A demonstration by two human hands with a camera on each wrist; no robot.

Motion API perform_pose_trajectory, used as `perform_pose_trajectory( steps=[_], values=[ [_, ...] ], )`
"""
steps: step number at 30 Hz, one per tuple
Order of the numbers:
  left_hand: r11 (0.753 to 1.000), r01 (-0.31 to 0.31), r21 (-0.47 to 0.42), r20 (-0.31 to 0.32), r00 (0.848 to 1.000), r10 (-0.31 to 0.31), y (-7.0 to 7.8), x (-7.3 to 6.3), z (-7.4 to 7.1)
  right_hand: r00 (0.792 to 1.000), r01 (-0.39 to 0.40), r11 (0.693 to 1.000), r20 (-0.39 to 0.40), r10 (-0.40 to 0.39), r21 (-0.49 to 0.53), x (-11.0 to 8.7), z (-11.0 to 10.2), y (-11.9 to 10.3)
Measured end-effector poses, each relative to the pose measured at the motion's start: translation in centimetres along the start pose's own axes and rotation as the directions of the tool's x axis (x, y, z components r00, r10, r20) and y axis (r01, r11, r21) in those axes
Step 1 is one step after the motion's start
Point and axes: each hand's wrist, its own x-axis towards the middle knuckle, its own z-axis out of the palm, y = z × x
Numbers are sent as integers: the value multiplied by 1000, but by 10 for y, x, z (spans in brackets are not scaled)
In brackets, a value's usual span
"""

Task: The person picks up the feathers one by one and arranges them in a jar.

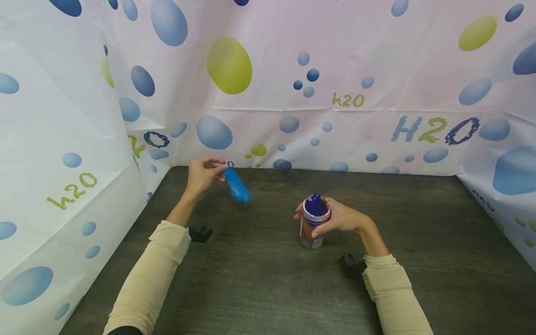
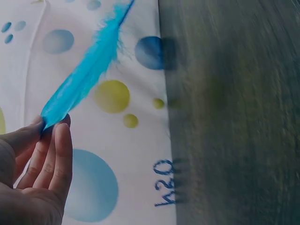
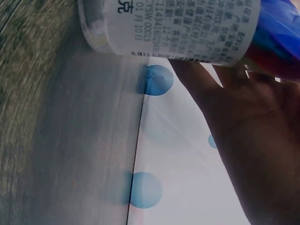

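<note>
A bright blue feather [image 1: 237, 184] hangs from my left hand [image 1: 202, 176], pinched at one end between thumb and fingertips. In the left wrist view the feather [image 2: 86, 70] stretches away from the fingers, its far tip dark and narrow. My right hand [image 1: 341, 217] grips a clear jar [image 1: 311, 239] round its side, fingers behind and thumb in front. The jar's mouth faces up, with dark blue or purple material [image 1: 316, 204] inside it. A white printed label [image 3: 183, 28] shows on the jar in the right wrist view. Feather and jar are well apart.
Both hands are over a dark wood-grain table [image 1: 259, 288]. A white sheet [image 1: 268, 60] with blue and green spots and "H2O" lettering stands behind the table and along its sides. Dark straps with small black pieces [image 1: 201, 233] sit at the wrists.
</note>
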Motion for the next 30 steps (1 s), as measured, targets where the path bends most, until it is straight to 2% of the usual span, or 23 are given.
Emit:
perform_pose_trajectory(
  steps=[6, 15, 26, 30],
  values=[
    [997, -56, -56, 10, 998, 57, 14, -1, 9, 1000, 3, 1000, -1, -3, 1, 0, 0, 0],
    [975, -139, -175, 11, 990, 143, 36, -1, 23, 1000, 5, 1000, -1, -5, -10, 1, -2, 0],
    [953, -146, -267, 49, 985, 165, 63, -8, 39, 1000, -1, 1000, -3, 1, -5, 0, -2, 1],
    [939, -171, -298, 57, 979, 196, 71, -11, 47, 1000, -2, 1000, -3, 2, -7, -1, -2, 1]
  ],
)
